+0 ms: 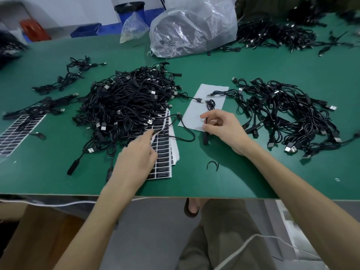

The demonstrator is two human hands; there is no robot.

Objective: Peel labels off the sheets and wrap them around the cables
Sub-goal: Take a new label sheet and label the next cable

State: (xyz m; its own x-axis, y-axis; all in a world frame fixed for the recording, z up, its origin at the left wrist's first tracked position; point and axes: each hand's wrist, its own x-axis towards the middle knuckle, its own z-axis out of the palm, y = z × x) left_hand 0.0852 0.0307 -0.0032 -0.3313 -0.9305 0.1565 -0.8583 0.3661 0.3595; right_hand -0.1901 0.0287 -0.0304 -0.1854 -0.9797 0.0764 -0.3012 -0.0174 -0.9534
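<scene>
A stack of white sheets with black labels [163, 152] lies near the table's front edge, partly under a big heap of black USB cables [128, 102]. My left hand [136, 154] lies on this stack, its fingertips pinching a label at the sheet's upper part. My right hand [222, 125] grips a short black cable [206, 133] that hangs below the fingers, over the corner of a bare white backing sheet [202, 98]. A second heap of cables [282, 112] lies to the right.
Another label sheet [13, 131] lies at the left edge under loose cables [66, 78]. A large clear plastic bag [192, 26] stands at the back, more cables [272, 34] behind right. A small black tie [213, 165] lies on the green table [253, 176].
</scene>
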